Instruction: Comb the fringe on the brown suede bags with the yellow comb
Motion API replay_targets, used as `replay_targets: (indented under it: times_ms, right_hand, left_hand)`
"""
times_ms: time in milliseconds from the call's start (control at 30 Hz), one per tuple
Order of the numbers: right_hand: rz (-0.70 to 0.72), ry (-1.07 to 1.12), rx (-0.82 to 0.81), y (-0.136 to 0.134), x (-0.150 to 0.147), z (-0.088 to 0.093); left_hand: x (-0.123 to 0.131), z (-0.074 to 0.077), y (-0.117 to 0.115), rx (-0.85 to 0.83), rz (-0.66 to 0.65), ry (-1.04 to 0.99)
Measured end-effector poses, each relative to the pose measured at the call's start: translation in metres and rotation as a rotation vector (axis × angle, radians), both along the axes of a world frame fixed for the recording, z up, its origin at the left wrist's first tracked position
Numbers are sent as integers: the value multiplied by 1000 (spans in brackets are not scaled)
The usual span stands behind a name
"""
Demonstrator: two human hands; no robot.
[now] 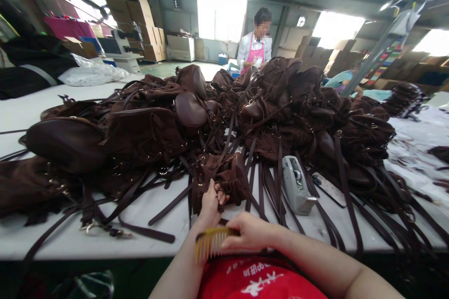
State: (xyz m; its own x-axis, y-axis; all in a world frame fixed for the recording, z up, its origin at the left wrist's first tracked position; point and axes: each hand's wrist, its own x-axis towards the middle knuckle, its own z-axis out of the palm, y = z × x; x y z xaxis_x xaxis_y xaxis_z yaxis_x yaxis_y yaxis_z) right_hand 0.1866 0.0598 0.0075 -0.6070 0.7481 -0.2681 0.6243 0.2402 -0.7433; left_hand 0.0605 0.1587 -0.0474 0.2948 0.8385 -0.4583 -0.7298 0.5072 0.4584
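My left hand (211,202) is closed on the fringed edge of a small dark brown suede bag (221,178) that sits on the white table (164,224) right in front of me. My right hand (247,232) grips a yellow-brown comb (210,244), its teeth pointing down, held just over the table's near edge beside my left wrist. Behind the small bag rises a big heap of the same brown fringed bags (217,117), with long straps trailing toward me.
A grey hand-held device (296,184) lies on the table right of the small bag. Loose straps (147,231) with metal clasps spread at the left. A person in a pink apron (255,49) stands beyond the heap. Cardboard boxes (140,23) stack at the back.
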Motion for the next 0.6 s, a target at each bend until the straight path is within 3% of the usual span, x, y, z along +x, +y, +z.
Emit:
replay_targets:
  times_ms: [100,267,367,500,600]
  right_hand:
    - [98,127,-73,-2,-1,11]
    - [-391,-24,415,46,8,5]
    - [-404,-254,565,65,11,-6]
    - [-351,-349,546,55,7,-21]
    - [-298,-270,375,38,6,-29]
  left_hand:
    - [1,-8,3,-2,37,66]
    - [-14,5,-1,3,-126,-10]
    - [-21,15,-6,9,-212,-88]
    - [-31,16,-7,62,-294,-301]
    - [-35,11,-3,119,-286,-208]
